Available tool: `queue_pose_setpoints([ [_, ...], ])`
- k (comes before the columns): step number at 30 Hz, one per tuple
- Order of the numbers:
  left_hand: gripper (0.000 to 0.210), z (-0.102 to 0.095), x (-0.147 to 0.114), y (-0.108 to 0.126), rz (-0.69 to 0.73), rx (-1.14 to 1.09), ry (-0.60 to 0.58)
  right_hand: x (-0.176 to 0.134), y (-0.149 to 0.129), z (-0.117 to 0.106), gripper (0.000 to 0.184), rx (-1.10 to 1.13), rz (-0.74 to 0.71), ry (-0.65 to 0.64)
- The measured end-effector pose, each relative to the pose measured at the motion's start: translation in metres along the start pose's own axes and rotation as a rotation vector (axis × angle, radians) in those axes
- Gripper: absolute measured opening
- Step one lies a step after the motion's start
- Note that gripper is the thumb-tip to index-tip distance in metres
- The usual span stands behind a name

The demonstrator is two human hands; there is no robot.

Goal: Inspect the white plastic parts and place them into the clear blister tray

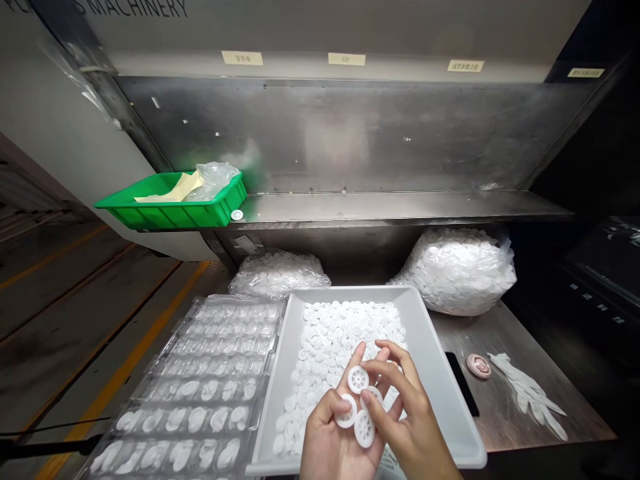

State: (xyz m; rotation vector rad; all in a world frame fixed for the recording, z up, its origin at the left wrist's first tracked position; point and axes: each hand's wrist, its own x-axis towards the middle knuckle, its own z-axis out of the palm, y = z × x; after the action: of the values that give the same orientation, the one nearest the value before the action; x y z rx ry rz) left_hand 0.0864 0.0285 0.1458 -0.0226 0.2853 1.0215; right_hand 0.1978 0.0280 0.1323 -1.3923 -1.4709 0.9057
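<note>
White spoked discs [365, 428], four of them, bunched on the palm of the left hand [333, 448], right above the near part of the grey tray [453, 393]! The left thumb is down on the leftmost one, pinning it to the palm. On the other side, the right hand [414, 413] has its thumb against one disc and a forefinger at the top one's edge; whether those two pinch, I can't tell. Round pieces, no long axis, lying just left of the right fingers. The clear blister trays [259, 400] sit leftward, nearer the left hand.
</note>
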Motion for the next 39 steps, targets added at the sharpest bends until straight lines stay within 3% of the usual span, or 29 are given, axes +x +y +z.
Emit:
queue_pose_setpoints([
  [9,0.065,-0.004,0.001,0.001,-0.014,-0.048,0.000,0.000,0.003,0.004,0.018,0.047,-0.007,0.002],
  [19,0.062,-0.004,-0.002,0.003,0.023,-0.054,0.048,-0.001,0.004,-0.007,0.015,0.147,0.093,-0.148],
  [23,0.068,-0.008,-0.001,0.003,0.020,-0.068,0.027,0.003,0.006,-0.011,0.016,0.292,0.125,-0.217],
  [29,0.074,-0.005,-0.002,0.003,0.013,-0.057,0.025,0.006,0.011,-0.013,0.014,0.292,0.146,-0.127],
  [33,0.074,-0.005,-0.003,0.004,0.019,-0.041,0.023,-0.003,0.008,-0.010,0.020,0.056,0.007,0.066],
  [39,0.074,-0.005,0.000,0.002,0.044,-0.008,0.017,-0.012,0.002,-0.005,0.024,-0.342,-0.453,0.041],
])
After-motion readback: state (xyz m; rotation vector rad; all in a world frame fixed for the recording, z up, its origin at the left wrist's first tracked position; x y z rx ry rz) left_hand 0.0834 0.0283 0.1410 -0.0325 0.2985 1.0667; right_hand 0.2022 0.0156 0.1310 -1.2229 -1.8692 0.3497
